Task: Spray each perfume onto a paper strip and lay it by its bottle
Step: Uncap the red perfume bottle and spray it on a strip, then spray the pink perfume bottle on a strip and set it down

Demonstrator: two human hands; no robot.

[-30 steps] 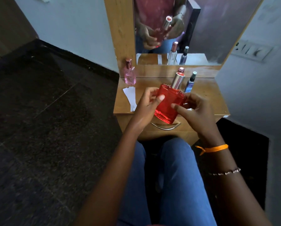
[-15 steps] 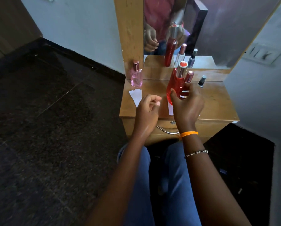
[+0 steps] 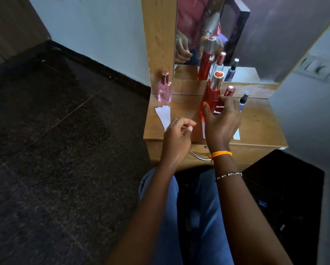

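Both forearms bare, no sleeves in view. Right hand (image 3: 220,125): thin orange thread band (image 3: 221,154) at the wrist, knotted with a short tail on the thumb side. Just behind it up the forearm, a slim beaded metal bracelet (image 3: 228,175). Left hand (image 3: 176,135): nothing worn. Blue jeans (image 3: 166,217) on both legs.

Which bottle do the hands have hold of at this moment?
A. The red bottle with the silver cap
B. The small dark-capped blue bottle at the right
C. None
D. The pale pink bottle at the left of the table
A. The right hand has thumb and fingers curled round the red bottle, while the left hand holds nothing; the pink bottle and the blue bottle stand untouched.
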